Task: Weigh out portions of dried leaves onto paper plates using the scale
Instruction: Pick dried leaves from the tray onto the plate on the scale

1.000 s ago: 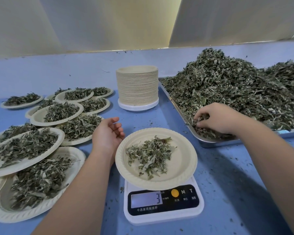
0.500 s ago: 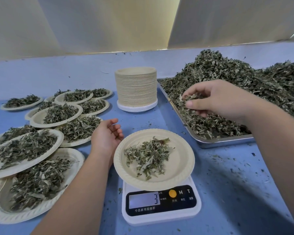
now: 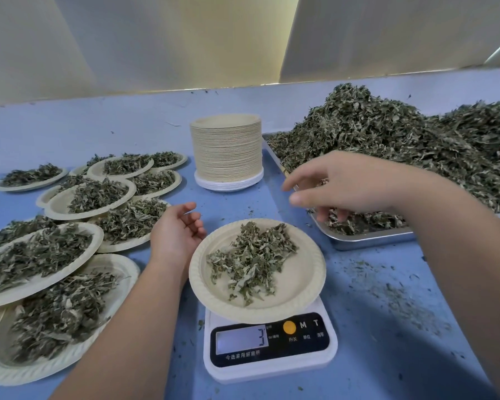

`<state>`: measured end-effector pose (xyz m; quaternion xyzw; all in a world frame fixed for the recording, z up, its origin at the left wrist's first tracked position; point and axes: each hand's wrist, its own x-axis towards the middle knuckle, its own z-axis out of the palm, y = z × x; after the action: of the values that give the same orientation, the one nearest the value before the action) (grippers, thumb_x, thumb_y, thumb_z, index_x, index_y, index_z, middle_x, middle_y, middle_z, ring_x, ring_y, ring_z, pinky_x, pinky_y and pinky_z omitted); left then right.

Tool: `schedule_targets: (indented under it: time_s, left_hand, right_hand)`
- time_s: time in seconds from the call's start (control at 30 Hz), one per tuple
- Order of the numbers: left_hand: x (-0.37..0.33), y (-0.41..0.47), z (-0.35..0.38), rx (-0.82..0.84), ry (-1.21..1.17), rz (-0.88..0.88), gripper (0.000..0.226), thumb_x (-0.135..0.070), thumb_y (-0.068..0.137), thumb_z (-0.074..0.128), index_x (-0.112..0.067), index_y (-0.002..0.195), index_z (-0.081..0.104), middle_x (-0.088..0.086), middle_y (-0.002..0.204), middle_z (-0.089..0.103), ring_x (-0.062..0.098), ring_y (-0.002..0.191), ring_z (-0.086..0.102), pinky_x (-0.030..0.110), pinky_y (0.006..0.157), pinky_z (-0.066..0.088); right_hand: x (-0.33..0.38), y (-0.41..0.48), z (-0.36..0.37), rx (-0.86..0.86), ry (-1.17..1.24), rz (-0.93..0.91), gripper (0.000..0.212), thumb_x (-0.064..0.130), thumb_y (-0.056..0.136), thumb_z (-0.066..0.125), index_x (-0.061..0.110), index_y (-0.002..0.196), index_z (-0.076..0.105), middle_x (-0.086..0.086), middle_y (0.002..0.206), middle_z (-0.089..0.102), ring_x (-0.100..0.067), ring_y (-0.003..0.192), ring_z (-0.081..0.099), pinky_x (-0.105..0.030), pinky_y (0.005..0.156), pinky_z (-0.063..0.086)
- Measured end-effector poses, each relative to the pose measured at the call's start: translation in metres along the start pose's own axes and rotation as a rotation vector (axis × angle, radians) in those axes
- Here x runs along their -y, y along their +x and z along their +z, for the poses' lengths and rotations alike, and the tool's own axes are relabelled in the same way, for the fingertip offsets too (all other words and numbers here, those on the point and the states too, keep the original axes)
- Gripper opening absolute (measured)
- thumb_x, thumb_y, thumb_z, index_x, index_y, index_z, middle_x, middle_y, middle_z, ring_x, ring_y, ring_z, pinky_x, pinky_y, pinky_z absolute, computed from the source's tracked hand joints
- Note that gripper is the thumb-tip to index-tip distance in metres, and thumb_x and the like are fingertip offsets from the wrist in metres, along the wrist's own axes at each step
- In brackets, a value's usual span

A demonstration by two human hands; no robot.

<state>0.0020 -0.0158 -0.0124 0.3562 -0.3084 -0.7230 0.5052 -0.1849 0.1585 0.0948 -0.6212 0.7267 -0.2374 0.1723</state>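
One small heap of dried leaves (image 3: 251,255) lies on a plate (image 3: 306,287) atop the scale (image 3: 272,368), lower centre: light, brittle, best taken in loose pinches. Right hand (image 3: 347,183) hovers spread-fingered over the tray (image 3: 367,243); left hand (image 3: 176,233) rests just beside the plate, loosely curled, empty.

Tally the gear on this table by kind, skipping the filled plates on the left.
scale: 1
plate on the scale: 1
stack of empty plates: 1
metal tray of leaves: 1
Total: 4

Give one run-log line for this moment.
left hand: open, beside plate | right hand: open, over tray | plate: on scale, some leaves
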Motion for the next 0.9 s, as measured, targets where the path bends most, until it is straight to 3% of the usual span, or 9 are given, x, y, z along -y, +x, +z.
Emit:
schedule_targets:
  time_s: [0.1, 0.17, 0.2, 0.3, 0.37, 0.4, 0.47, 0.67, 0.9]
  left_hand:
    - [0.000, 0.000, 0.000, 0.001, 0.001, 0.007, 0.019, -0.013, 0.094, 0.045, -0.005, 0.085, 0.060, 0.003, 0.056, 0.051, 0.014, 0.047, 0.043, 0.019, 0.042, 0.038]
    - [0.001, 0.000, 0.000, 0.002, 0.004, 0.010, 0.019, -0.013, 0.094, 0.045, -0.005, 0.085, 0.060, 0.002, 0.054, 0.052, 0.013, 0.046, 0.043, 0.018, 0.042, 0.038]
    - [0.001, 0.000, 0.000, 0.002, 0.006, 0.011, 0.019, -0.013, 0.094, 0.045, -0.005, 0.086, 0.060, 0.002, 0.054, 0.052, 0.013, 0.046, 0.043, 0.018, 0.042, 0.039]
    - [0.001, 0.001, 0.001, 0.002, 0.011, 0.013, 0.018, -0.012, 0.094, 0.045, -0.005, 0.085, 0.060, 0.003, 0.058, 0.051, 0.014, 0.048, 0.043, 0.018, 0.041, 0.039]
    - [0.001, 0.001, 0.000, 0.007, 0.018, 0.014, 0.018, -0.013, 0.094, 0.045, -0.006, 0.086, 0.059, 0.003, 0.059, 0.051, 0.014, 0.049, 0.043, 0.018, 0.042, 0.039]
    - [0.001, 0.001, -0.001, 0.007, 0.021, 0.014, 0.018, -0.013, 0.094, 0.044, -0.006, 0.086, 0.059, 0.003, 0.059, 0.051, 0.014, 0.050, 0.043, 0.018, 0.042, 0.039]
    - [0.001, 0.001, -0.001, 0.006, 0.021, 0.014, 0.019, -0.013, 0.094, 0.044, -0.006, 0.086, 0.060, 0.003, 0.058, 0.052, 0.014, 0.048, 0.044, 0.018, 0.041, 0.040]
    - [0.001, 0.001, 0.000, 0.003, 0.015, 0.015, 0.019, -0.012, 0.094, 0.045, -0.005, 0.084, 0.060, 0.002, 0.053, 0.053, 0.013, 0.043, 0.045, 0.017, 0.041, 0.039]
    - [0.001, -0.001, 0.001, 0.004, 0.027, 0.029, 0.019, -0.012, 0.094, 0.044, -0.005, 0.085, 0.059, 0.003, 0.060, 0.051, 0.014, 0.049, 0.043, 0.020, 0.043, 0.038]
  right_hand:
    - [-0.028, 0.003, -0.012, -0.075, -0.256, 0.120, 0.033, 0.039, 0.085, 0.067, 0.036, 0.117, 0.062, 0.009, 0.105, 0.067, -0.002, 0.072, 0.065, -0.019, 0.064, 0.051]
    - [-0.046, 0.005, -0.014, 0.033, -0.368, 0.272, 0.052, 0.036, 0.082, 0.072, 0.035, 0.130, 0.053, 0.003, 0.120, 0.061, -0.016, 0.095, 0.064, -0.030, 0.082, 0.051]
    - [-0.051, 0.004, -0.012, 0.100, -0.378, 0.338, 0.062, 0.036, 0.080, 0.074, 0.035, 0.136, 0.048, 0.001, 0.124, 0.059, -0.022, 0.098, 0.064, -0.034, 0.082, 0.053]
    - [-0.060, 0.008, -0.002, 0.220, -0.359, 0.383, 0.076, 0.033, 0.077, 0.074, 0.043, 0.142, 0.036, 0.001, 0.117, 0.065, -0.008, 0.076, 0.066, -0.025, 0.065, 0.054]
    - [-0.063, 0.013, 0.004, 0.219, -0.399, 0.365, 0.076, 0.027, 0.078, 0.069, 0.047, 0.142, 0.033, 0.014, 0.089, 0.064, -0.002, 0.047, 0.054, -0.018, 0.046, 0.042]
    - [-0.064, 0.015, 0.007, 0.209, -0.422, 0.364, 0.076, 0.025, 0.078, 0.066, 0.049, 0.142, 0.033, 0.018, 0.076, 0.054, -0.004, 0.044, 0.048, -0.018, 0.041, 0.038]
    - [-0.065, 0.018, 0.011, 0.199, -0.418, 0.376, 0.074, 0.018, 0.079, 0.062, 0.050, 0.140, 0.035, 0.017, 0.067, 0.044, -0.007, 0.041, 0.044, -0.016, 0.038, 0.034]
    - [-0.059, 0.020, 0.018, 0.193, -0.472, 0.293, 0.053, 0.010, 0.079, 0.055, 0.041, 0.122, 0.062, 0.019, 0.074, 0.058, -0.007, 0.050, 0.048, -0.012, 0.033, 0.032]
    - [-0.056, 0.024, 0.027, 0.106, -0.529, 0.308, 0.035, -0.001, 0.076, 0.048, 0.018, 0.092, 0.072, 0.003, 0.065, 0.056, -0.014, 0.053, 0.044, -0.019, 0.043, 0.030]
